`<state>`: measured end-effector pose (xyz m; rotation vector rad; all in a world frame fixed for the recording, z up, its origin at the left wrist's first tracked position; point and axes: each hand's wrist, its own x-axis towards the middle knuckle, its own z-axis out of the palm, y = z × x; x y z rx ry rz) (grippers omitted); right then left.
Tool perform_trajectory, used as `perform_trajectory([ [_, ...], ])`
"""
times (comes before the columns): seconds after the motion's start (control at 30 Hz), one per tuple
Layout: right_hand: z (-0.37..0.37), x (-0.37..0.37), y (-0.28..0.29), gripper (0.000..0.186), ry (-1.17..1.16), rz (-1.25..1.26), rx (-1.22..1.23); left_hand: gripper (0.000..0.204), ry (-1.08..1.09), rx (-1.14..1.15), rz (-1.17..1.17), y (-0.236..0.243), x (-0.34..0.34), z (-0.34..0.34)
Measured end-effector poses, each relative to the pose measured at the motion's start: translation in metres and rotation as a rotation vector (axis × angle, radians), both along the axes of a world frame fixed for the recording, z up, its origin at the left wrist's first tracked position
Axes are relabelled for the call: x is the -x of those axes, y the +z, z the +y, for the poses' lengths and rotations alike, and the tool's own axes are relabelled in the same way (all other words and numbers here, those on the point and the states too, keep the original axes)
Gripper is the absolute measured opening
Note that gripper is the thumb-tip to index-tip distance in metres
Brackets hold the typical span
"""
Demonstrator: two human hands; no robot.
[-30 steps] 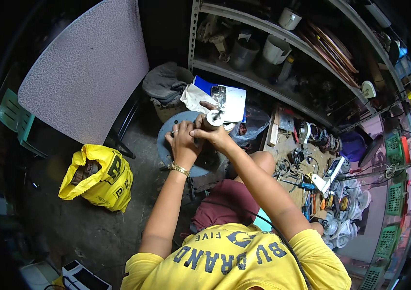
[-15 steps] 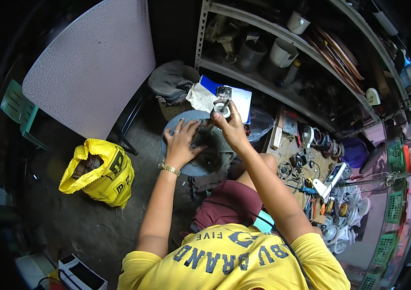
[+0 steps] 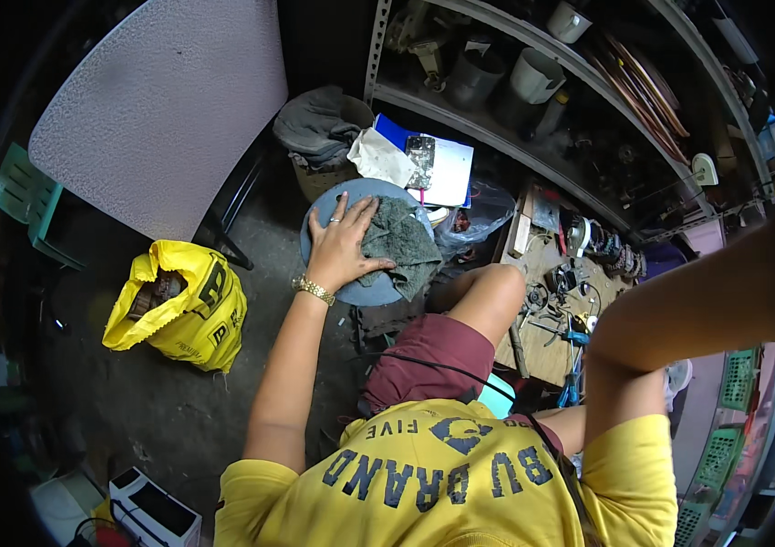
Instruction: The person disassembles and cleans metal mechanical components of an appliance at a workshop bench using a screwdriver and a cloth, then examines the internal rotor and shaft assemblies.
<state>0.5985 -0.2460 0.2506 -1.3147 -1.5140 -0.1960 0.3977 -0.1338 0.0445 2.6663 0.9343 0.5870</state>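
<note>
My left hand [image 3: 344, 239] lies flat with its fingers spread, partly on a round blue-grey stool top [image 3: 322, 202]. Its thumb side rests against a dark grey-green rag [image 3: 398, 244] bunched on the stool's right half. No object is gripped in it. My right arm [image 3: 670, 314] is raised and bent out to the far right, and its hand is past the edge of the picture. Whatever that hand holds cannot be seen.
Behind the stool are a phone [image 3: 420, 162], an open notebook [image 3: 451, 178] and a bucket of cloth [image 3: 319, 146]. A yellow bag [image 3: 191, 319] stands left on the floor. To the right is a wooden board [image 3: 538, 328] with tools and parts. Metal shelving [image 3: 497, 114] lies beyond.
My right hand, which held a small white round part with a dark stem over the stool, has swung right and out of view. The rag is now uncovered. My left hand stays on the stool.
</note>
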Motion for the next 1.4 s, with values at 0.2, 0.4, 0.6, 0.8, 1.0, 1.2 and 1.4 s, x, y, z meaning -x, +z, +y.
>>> perform_trajectory([
  [0.2, 0.014, 0.010, -0.188, 0.026, 0.154, 0.843, 0.422, 0.112, -0.045, 0.069, -0.015, -0.001, 0.011, -0.008],
  [0.4, 0.036, 0.033, -0.164, 0.037, 0.394, 0.605, 0.354, 0.109, 0.032, 0.074, 0.062, 0.000, 0.009, -0.004],
  [0.6, 0.039, 0.041, -0.118, 0.047, 0.384, 0.673, 0.429, 0.108, 0.088, 0.049, 0.028, 0.001, 0.008, -0.010],
  [0.8, 0.035, 0.041, -0.089, 0.050, 0.242, 0.327, 0.477, 0.082, -0.011, 0.027, -0.073, -0.003, 0.016, -0.012],
  [1.0, 0.038, 0.036, -0.128, 0.051, 0.353, 0.333, 0.398, 0.060, 0.001, 0.049, -0.280, 0.010, 0.019, -0.013],
  [1.2, 0.034, 0.027, -0.118, 0.037, 0.388, 0.773, 0.427, 0.028, -0.029, -0.015, -0.306, 0.011, 0.010, -0.024],
  [1.4, 0.029, 0.028, -0.089, 0.040, 0.386, 0.685, 0.230, 0.021, 0.159, 0.025, -0.193, 0.008, 0.013, -0.034],
])
